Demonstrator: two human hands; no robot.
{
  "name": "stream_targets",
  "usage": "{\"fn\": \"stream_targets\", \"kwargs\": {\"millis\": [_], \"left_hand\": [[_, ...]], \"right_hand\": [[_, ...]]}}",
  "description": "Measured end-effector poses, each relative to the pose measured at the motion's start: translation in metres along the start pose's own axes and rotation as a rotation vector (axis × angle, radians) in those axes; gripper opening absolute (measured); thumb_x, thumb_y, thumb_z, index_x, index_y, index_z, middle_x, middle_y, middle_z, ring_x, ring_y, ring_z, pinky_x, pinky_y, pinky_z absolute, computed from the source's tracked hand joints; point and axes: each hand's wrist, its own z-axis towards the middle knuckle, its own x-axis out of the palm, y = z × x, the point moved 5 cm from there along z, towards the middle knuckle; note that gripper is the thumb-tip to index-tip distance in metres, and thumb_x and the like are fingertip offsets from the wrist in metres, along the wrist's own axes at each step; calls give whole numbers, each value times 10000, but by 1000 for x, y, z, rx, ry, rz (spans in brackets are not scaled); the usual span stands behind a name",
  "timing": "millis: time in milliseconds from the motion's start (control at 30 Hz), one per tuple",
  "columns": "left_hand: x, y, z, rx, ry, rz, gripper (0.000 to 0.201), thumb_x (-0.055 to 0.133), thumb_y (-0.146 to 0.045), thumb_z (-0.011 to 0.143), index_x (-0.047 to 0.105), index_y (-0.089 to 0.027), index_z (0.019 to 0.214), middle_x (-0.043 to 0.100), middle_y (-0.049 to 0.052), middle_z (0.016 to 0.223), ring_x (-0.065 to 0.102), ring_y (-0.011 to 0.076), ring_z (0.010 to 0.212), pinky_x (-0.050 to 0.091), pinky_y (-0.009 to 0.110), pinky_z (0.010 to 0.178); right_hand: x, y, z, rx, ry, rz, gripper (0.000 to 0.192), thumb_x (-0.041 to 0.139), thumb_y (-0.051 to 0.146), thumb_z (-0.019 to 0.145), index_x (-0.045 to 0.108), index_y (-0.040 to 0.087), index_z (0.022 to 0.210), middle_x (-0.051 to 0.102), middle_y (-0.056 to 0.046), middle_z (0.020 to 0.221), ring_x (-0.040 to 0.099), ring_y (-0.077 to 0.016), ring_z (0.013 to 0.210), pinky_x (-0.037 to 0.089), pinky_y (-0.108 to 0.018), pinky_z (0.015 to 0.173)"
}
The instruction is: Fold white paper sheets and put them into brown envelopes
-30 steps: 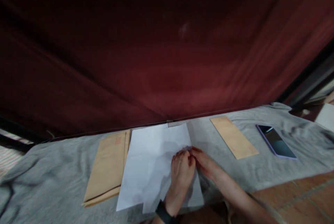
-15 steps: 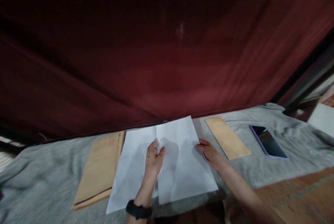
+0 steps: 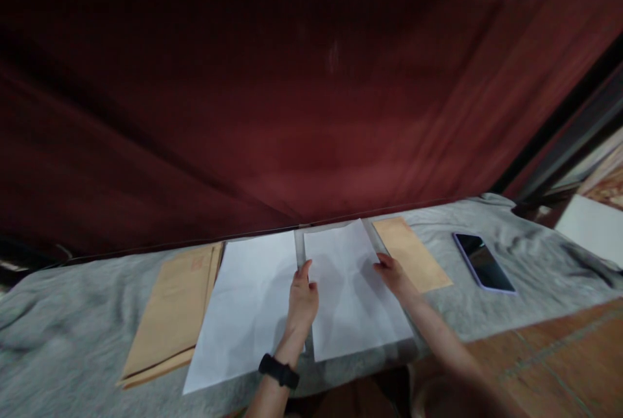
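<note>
A white sheet of paper [image 3: 345, 301] with faint creases is held by its two long edges. My left hand [image 3: 302, 298], with a black band on the wrist, is closed at its left edge, thumb on top. At the right edge my right hand [image 3: 393, 276] pinches the same sheet, its fingertips partly hidden. To the left lies a second white stack or sheet of paper [image 3: 243, 307], flat on the grey cloth and separated from the held sheet by a narrow gap.
Brown envelopes [image 3: 165, 314] lie stacked at the left. A single brown envelope [image 3: 413, 256] rests just beyond my right hand, and a phone [image 3: 484, 262] lies farther right. Grey cloth [image 3: 73, 327] covers the surface; a dark red curtain [image 3: 311, 113] hangs behind.
The held sheet has shifted right, off the other white paper, opening a gap between them. My left hand has moved right with it and now grips its left edge.
</note>
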Motion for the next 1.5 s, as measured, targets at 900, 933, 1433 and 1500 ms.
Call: {"fn": "stream_targets", "kwargs": {"millis": [900,933,1433,1500], "left_hand": [[28,-41,-31,366,-182,592,498,361,-88,979,599,-148,1412,575,158,1484,512,311,1397,435,527,1148],[37,-44,-31,421,-153,584,510,362,-106,987,550,-140,1460,531,149,1536,446,297,1459,399,508,1188],[84,-24,-20,394,-58,627,623,260,-401,1061,363,-67,1578,380,178,1631,302,263,1547,274,491,1272],[84,-24,-21,362,-49,644,656,266,-436,1058,360,-41,1573,339,196,1643,284,275,1554,250,496,1277]], "right_hand": [[61,27,-36,-684,-41,-767,558,363,64,951,530,142,1477,525,-147,1538,452,-264,1454,444,-492,1173],[67,27,-39,-699,11,-770,579,361,56,941,516,138,1493,507,-142,1556,439,-253,1466,433,-482,1185],[94,21,-47,-701,160,-1137,584,401,186,1017,354,190,1599,358,-49,1655,366,-225,1513,268,-442,1265],[91,21,-44,-679,127,-1151,543,395,237,1045,384,213,1587,367,-46,1650,378,-231,1507,272,-446,1258]]}}
